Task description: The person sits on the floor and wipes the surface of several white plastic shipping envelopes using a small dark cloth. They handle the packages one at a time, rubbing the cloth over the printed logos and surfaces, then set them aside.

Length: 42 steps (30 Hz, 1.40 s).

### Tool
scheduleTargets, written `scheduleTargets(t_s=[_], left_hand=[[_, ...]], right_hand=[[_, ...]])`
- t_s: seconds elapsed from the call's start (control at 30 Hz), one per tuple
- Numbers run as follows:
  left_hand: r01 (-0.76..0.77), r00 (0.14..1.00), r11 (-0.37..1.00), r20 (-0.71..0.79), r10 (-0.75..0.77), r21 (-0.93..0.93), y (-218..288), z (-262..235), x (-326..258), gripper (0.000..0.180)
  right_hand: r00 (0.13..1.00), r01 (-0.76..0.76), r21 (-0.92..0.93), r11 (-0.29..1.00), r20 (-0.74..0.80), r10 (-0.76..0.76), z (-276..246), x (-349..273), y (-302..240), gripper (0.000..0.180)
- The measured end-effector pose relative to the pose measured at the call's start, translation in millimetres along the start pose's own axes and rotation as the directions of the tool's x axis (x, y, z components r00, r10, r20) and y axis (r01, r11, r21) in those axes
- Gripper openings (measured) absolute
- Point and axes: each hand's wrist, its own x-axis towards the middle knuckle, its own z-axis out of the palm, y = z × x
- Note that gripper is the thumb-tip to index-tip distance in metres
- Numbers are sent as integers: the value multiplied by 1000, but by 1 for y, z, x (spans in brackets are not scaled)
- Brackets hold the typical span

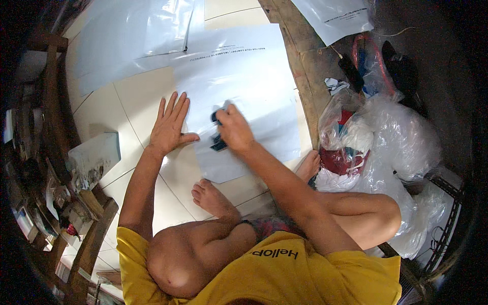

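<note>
A white, glossy plastic bag (pixel 239 96) with small dark print lies flat on the tiled floor in front of me. My left hand (pixel 173 124) rests palm down at its left edge, fingers stretched out and holding nothing. Over the middle of the bag, my right hand (pixel 235 127) is closed around a dark blue-black object (pixel 219 141). Motion blur and the fingers hide part of that object, so its kind is unclear. My bare feet are close to the bag's near edge.
More white plastic bags (pixel 132 38) lie at the far left, and another printed bag (pixel 335 20) at the far right. A brown board (pixel 305 66) runs along the right. Clear bags of cloth (pixel 351 137) are heaped beyond my right foot. A wooden frame (pixel 86 249) stands left.
</note>
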Motion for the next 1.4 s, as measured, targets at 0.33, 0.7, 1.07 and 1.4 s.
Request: scheduleTargets(t_s=[0.33,0.7,1.07,1.4], left_hand=[[18,999,1000,-42,-19,-6,2,5,-4,121],[114,991,994,78,-113,-1,23,7,-31,124],[161,985,987,64,-159,-13,25,8,-48,124],[207,978,974,14,-206,-89,32,19,-83,124]], right_hand=[[880,-450,-246,859,-287,379,-137,11,139,18],[966,108,-137,985,-218,-136,0,-3,32,17],[906,-301,-206,931,-366,212,-135,1,126,19],[987,162,21,987,18,-162,-28,-32,-7,17]])
